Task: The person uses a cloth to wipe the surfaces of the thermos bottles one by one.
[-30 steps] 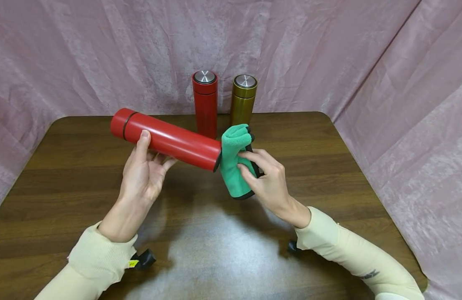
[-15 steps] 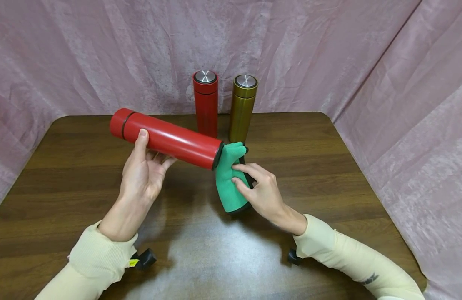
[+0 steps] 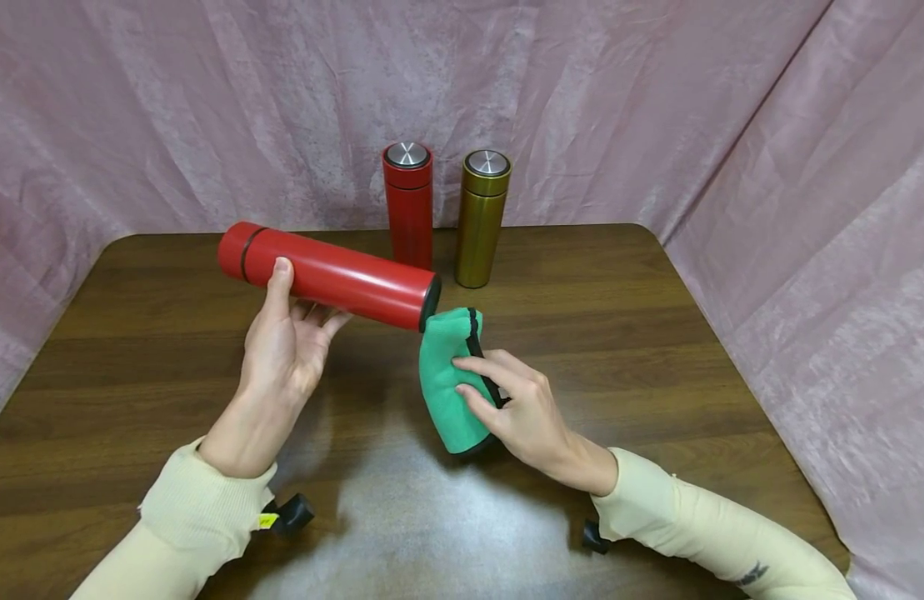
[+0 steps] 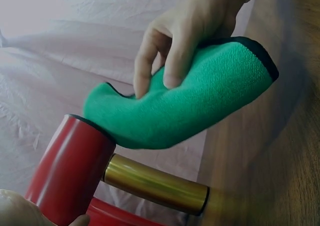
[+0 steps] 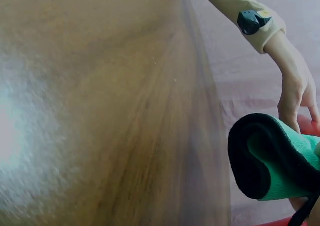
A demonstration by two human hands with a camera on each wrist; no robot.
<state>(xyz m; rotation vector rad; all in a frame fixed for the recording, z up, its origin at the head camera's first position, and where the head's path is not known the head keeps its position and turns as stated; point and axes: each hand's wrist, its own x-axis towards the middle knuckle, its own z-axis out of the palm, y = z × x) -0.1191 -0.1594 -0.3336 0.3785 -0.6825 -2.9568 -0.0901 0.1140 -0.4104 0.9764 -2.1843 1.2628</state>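
My left hand (image 3: 285,350) grips a red thermos bottle (image 3: 342,275) near its capped end, thumb on top. The bottle lies nearly level in the air, its dark base toward the right and tilted slightly down. Between thumb and fingers, my right hand (image 3: 521,408) pinches a folded green cloth (image 3: 450,383) with black edging. In the head view the cloth's upper end overlaps the lower edge of the bottle's base. The left wrist view shows the cloth (image 4: 175,106) right at the rim of the red bottle (image 4: 72,166).
Behind the hands, a second red thermos (image 3: 409,208) and a gold thermos (image 3: 481,221) stand upright toward the back of the wooden table (image 3: 619,333). Pink curtains (image 3: 319,108) hang behind and to the right.
My right hand has drawn the cloth down and slightly left across the bottle's base, uncovering more of it and the gold thermos. The left hand and its bottle have barely moved.
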